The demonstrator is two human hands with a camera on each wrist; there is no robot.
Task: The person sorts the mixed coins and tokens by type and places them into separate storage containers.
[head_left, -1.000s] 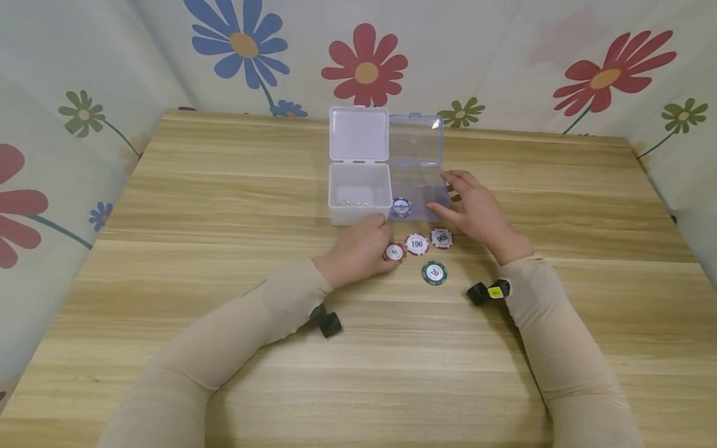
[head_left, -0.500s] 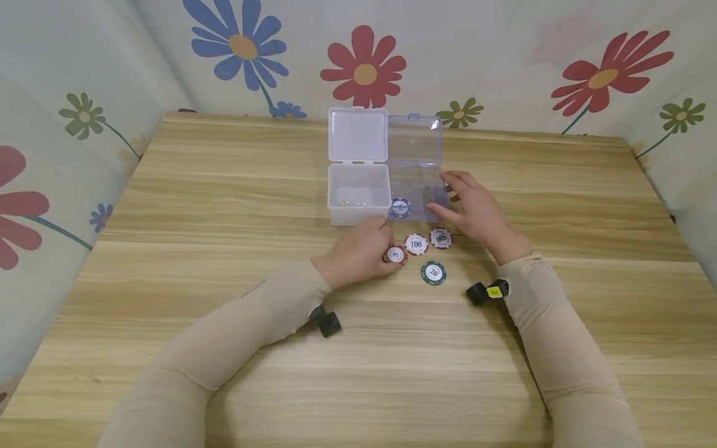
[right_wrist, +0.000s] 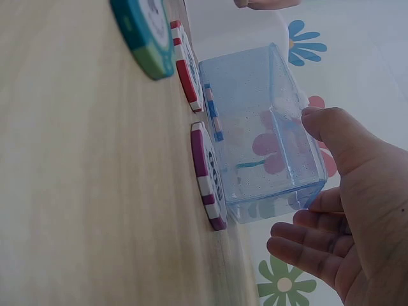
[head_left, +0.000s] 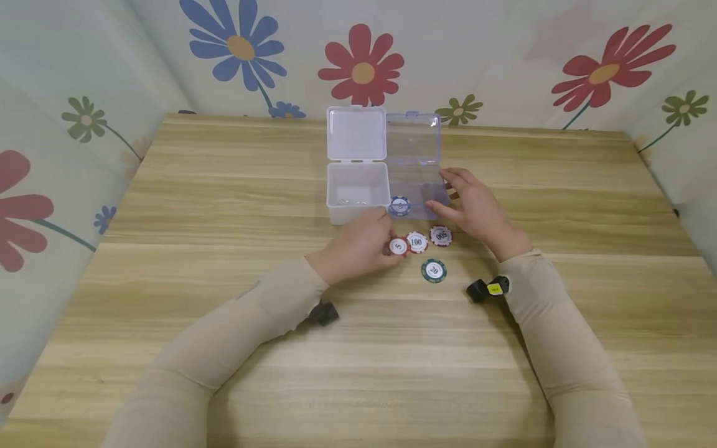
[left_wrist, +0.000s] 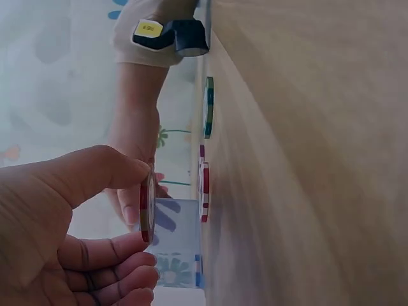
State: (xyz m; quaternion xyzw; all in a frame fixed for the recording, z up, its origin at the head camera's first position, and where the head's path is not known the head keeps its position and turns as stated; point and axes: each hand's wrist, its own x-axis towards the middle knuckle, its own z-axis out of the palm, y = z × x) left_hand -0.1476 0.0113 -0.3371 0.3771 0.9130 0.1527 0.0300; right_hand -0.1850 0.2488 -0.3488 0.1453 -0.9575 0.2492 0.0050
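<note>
My left hand (head_left: 358,246) pinches a red-edged poker chip (left_wrist: 146,207) marked 5 between thumb and index finger. In the left wrist view this chip is off the table, standing on edge. My right hand (head_left: 476,211) holds the near right corner of a clear bluish plastic box (right_wrist: 268,127), thumb at the front rim and fingers along the side. Its lid stands open behind. A blue poker chip (head_left: 399,206) lies inside. In front of the box lie a 100 chip (head_left: 417,241), a 500 chip (head_left: 440,236) and a green 20 chip (head_left: 434,270).
A white plastic box (head_left: 358,214) with its lid raised stands directly left of the clear box. Small clear pieces (head_left: 351,203) lie in it, too small to identify. Flower-patterned cloth (head_left: 482,56) hangs around the back and sides of the wooden table (head_left: 605,199).
The left hand has lifted the red 5 chip off the table and shifted it slightly right, over the edge of the 100 chip. The right hand stays on the clear box.
</note>
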